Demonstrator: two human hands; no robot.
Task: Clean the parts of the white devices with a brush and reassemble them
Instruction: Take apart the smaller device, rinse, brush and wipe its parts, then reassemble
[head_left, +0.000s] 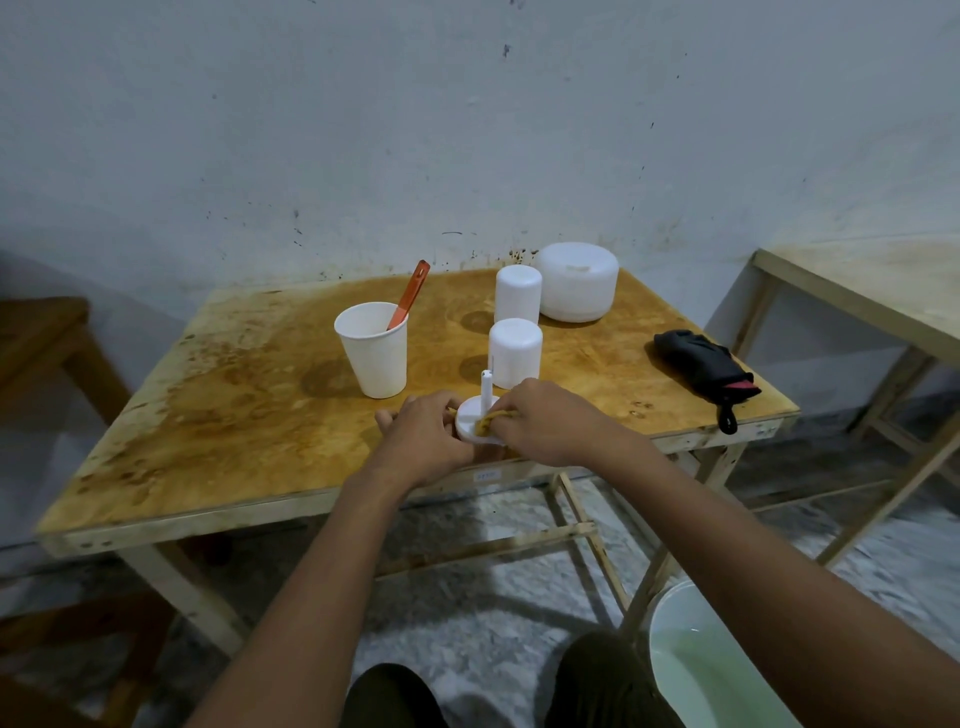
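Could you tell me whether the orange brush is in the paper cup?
In: the orange brush leans inside the paper cup, handle above its rim.

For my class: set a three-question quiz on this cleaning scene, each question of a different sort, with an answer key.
1. True or false: the orange-handled brush stands in the paper cup.
2. Which hand grips the rim of the white disc with the post? A) left hand B) right hand C) neither
3. Fill in: the right hand presses a yellowish wad onto the disc, and ____ tall white caps stand behind it on the table.

Key: 1 true; 2 A; 3 two.
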